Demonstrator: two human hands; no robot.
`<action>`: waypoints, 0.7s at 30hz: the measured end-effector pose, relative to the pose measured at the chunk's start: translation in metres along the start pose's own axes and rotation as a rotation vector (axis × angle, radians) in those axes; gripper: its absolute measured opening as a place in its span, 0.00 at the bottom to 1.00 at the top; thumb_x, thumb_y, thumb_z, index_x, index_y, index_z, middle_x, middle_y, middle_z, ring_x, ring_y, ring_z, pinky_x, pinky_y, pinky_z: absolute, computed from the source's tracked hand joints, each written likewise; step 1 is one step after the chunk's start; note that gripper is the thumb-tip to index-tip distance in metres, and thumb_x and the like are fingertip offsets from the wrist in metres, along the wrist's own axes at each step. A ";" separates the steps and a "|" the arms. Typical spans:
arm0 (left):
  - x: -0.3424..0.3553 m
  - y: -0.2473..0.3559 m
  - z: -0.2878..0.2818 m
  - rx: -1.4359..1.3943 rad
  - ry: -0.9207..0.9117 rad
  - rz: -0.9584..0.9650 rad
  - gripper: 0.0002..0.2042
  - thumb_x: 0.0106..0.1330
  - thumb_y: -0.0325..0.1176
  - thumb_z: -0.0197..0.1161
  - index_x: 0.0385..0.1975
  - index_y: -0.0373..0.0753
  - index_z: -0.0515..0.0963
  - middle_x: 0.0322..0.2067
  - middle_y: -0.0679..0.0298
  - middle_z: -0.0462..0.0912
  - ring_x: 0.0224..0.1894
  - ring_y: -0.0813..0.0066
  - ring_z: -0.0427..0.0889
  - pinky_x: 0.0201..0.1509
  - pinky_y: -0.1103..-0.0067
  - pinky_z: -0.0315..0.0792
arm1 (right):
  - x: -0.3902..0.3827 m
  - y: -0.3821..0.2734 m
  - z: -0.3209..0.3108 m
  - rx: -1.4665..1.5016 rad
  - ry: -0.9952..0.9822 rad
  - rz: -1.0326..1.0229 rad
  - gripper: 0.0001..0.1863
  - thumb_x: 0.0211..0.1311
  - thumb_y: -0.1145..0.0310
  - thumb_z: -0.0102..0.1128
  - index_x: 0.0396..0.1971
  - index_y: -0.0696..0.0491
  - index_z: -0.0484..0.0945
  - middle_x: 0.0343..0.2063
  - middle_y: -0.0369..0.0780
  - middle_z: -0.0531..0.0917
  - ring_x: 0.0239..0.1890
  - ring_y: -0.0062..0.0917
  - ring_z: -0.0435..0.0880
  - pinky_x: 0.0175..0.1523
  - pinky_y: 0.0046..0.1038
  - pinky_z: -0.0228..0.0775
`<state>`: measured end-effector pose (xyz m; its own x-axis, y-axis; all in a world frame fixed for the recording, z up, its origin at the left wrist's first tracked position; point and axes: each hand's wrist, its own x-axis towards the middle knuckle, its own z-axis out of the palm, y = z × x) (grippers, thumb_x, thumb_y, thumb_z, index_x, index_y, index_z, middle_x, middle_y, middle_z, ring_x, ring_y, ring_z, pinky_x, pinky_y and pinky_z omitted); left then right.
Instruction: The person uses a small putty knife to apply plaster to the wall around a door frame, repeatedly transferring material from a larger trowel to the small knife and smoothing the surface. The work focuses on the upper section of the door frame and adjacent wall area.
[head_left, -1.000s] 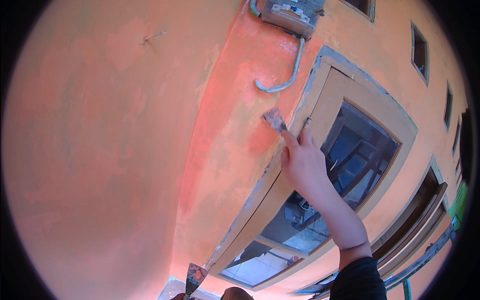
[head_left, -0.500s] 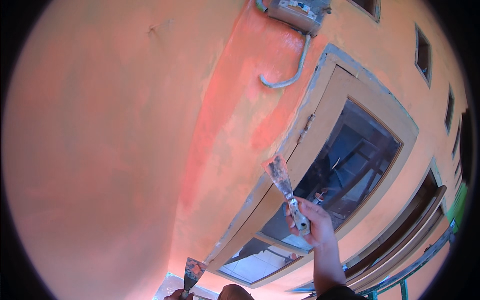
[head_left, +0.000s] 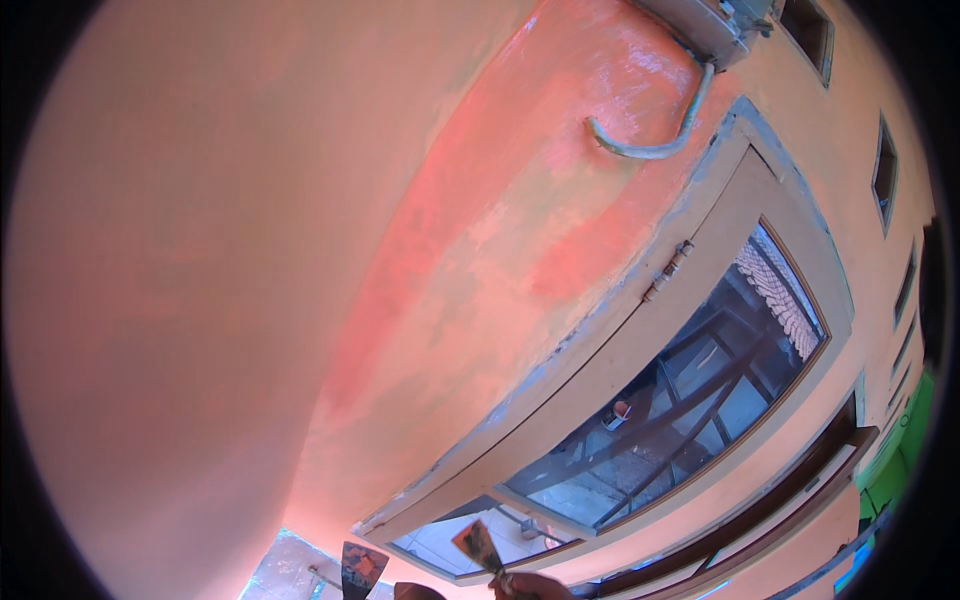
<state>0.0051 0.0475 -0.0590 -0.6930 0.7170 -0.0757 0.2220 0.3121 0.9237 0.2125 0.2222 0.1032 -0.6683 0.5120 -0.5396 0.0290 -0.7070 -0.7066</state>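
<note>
My right hand [head_left: 532, 587] shows only as a sliver at the bottom edge, shut on the handle of a narrow putty knife [head_left: 478, 546] whose paint-stained blade points up toward the window frame [head_left: 600, 370]. Left of it stands a wider scraper blade [head_left: 360, 568], dark with orange smears. A small part of my left hand [head_left: 420, 592] peeks in beside that blade; its grip is below the picture's edge. Above both, the orange wall [head_left: 200, 300] carries a darker, freshly smeared patch [head_left: 520, 220] beside the frame.
A grey box [head_left: 715, 25] sits high on the wall with a curved grey conduit [head_left: 650, 145] hanging below it. The beige window frame holds a hinge [head_left: 668, 270] and glass pane [head_left: 680, 400]. More windows [head_left: 885, 170] run along the right. A pale slab [head_left: 285, 575] lies bottom left.
My right hand came down from the wall beside the window frame to the bottom edge, bringing the narrow putty knife with it. The view moved closer to the wall.
</note>
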 end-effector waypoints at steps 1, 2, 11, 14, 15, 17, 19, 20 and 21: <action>0.002 -0.001 0.003 -0.081 0.027 0.029 0.10 0.54 0.35 0.66 0.28 0.36 0.78 0.11 0.58 0.73 0.11 0.71 0.69 0.17 0.73 0.64 | -0.003 0.009 -0.005 -0.047 0.054 0.001 0.18 0.63 0.57 0.51 0.40 0.57 0.73 0.14 0.33 0.67 0.11 0.16 0.62 0.15 0.17 0.55; 0.005 0.002 0.001 -0.088 0.022 0.065 0.11 0.54 0.36 0.67 0.29 0.35 0.77 0.11 0.58 0.73 0.11 0.71 0.70 0.17 0.74 0.64 | -0.001 0.028 -0.020 0.007 0.152 0.011 0.19 0.64 0.57 0.49 0.43 0.58 0.72 0.15 0.33 0.68 0.13 0.18 0.65 0.15 0.18 0.56; 0.033 -0.003 0.037 -0.082 -0.045 0.001 0.10 0.54 0.36 0.66 0.27 0.36 0.76 0.09 0.59 0.70 0.10 0.69 0.67 0.17 0.72 0.63 | 0.003 0.053 -0.054 0.103 0.166 0.179 0.12 0.68 0.63 0.42 0.42 0.53 0.72 0.11 0.27 0.59 0.11 0.14 0.57 0.22 0.19 0.59; 0.042 -0.007 0.050 -0.038 -0.100 -0.026 0.10 0.54 0.36 0.65 0.27 0.36 0.76 0.09 0.60 0.69 0.11 0.71 0.65 0.17 0.72 0.63 | 0.006 0.051 -0.061 0.124 0.161 0.160 0.13 0.67 0.62 0.43 0.42 0.54 0.72 0.12 0.28 0.61 0.11 0.14 0.58 0.22 0.19 0.59; 0.045 -0.004 0.053 -0.058 -0.095 -0.021 0.10 0.54 0.36 0.65 0.28 0.36 0.76 0.09 0.62 0.68 0.11 0.73 0.63 0.17 0.73 0.62 | 0.007 0.052 -0.064 0.131 0.158 0.154 0.13 0.67 0.62 0.44 0.42 0.54 0.72 0.12 0.28 0.61 0.11 0.14 0.59 0.22 0.19 0.59; 0.051 0.001 0.060 -0.105 -0.118 -0.046 0.11 0.54 0.36 0.66 0.28 0.36 0.76 0.09 0.62 0.68 0.11 0.74 0.62 0.17 0.74 0.61 | 0.009 0.050 -0.068 0.142 0.149 0.135 0.13 0.66 0.62 0.44 0.42 0.54 0.72 0.12 0.28 0.62 0.12 0.14 0.59 0.21 0.19 0.59; 0.056 0.006 0.066 -0.141 -0.147 -0.037 0.12 0.54 0.37 0.66 0.29 0.35 0.75 0.09 0.63 0.69 0.12 0.77 0.63 0.16 0.75 0.61 | 0.010 0.050 -0.071 0.145 0.140 0.109 0.14 0.66 0.61 0.45 0.41 0.55 0.72 0.13 0.29 0.63 0.12 0.15 0.60 0.21 0.19 0.58; 0.060 0.007 0.070 -0.137 -0.138 -0.018 0.12 0.54 0.38 0.66 0.29 0.35 0.75 0.10 0.63 0.70 0.12 0.77 0.63 0.17 0.75 0.62 | 0.012 0.048 -0.072 0.143 0.126 0.093 0.14 0.65 0.61 0.45 0.41 0.55 0.72 0.13 0.29 0.63 0.12 0.15 0.60 0.21 0.19 0.58; 0.061 0.009 0.074 -0.134 -0.129 0.001 0.12 0.54 0.38 0.66 0.29 0.35 0.75 0.10 0.63 0.70 0.13 0.78 0.64 0.17 0.75 0.62 | 0.013 0.047 -0.073 0.141 0.113 0.073 0.14 0.65 0.61 0.46 0.41 0.56 0.72 0.13 0.29 0.63 0.12 0.15 0.61 0.21 0.19 0.58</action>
<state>0.0155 0.1407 -0.0835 -0.5972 0.7940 -0.1139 0.1237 0.2314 0.9650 0.2592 0.2312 0.0294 -0.5807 0.5022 -0.6408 -0.0353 -0.8019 -0.5965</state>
